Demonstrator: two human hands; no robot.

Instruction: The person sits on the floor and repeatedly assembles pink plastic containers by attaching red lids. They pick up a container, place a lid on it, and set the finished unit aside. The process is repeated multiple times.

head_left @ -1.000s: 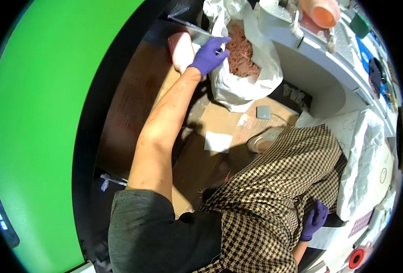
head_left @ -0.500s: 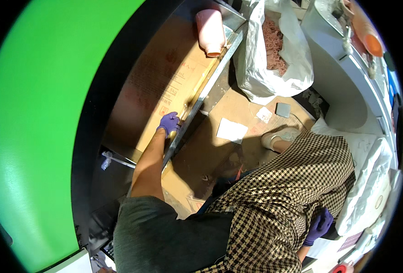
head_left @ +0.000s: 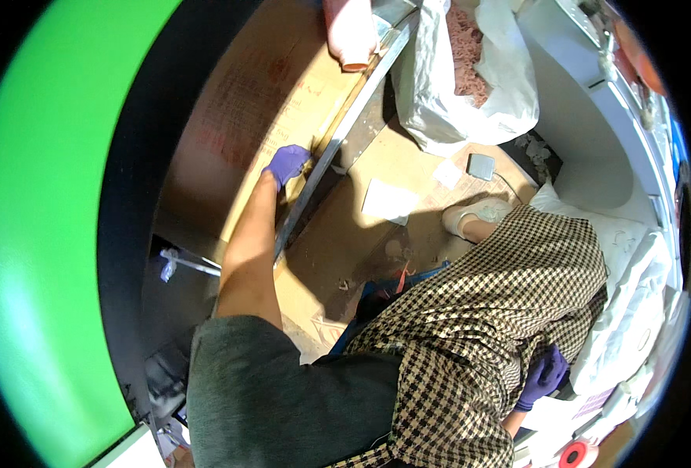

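Observation:
My left hand point(head_left: 287, 164), in a purple glove, reaches out to the brown cardboard sheet point(head_left: 283, 117) beside the grey metal rail point(head_left: 345, 129). Its fingers are curled at the cardboard's edge, by a small yellowish bit; what they hold, if anything, is hidden. My right hand point(head_left: 547, 376), gloved in purple too, rests low at the right against the checked apron point(head_left: 509, 273) over my lap. Its fingers are bent together, and the apron's folds are close around it, so I cannot make out anything in them. A pink bottle point(head_left: 351, 35) lies on the cardboard, its neck toward me.
A white bag point(head_left: 509, 101) holding pinkish shreds point(head_left: 464, 58) stands beyond the rail. On the floor are a white sheet point(head_left: 390, 201) and a grey square pad point(head_left: 481, 166) with a cord. A green machine panel point(head_left: 41, 234) curves along the left; a white bag point(head_left: 626, 335) lies right.
My left hand has shifted slightly away from me along the cardboard edge, and its back has turned up. The whole view has tilted a little. My right hand stays by the apron.

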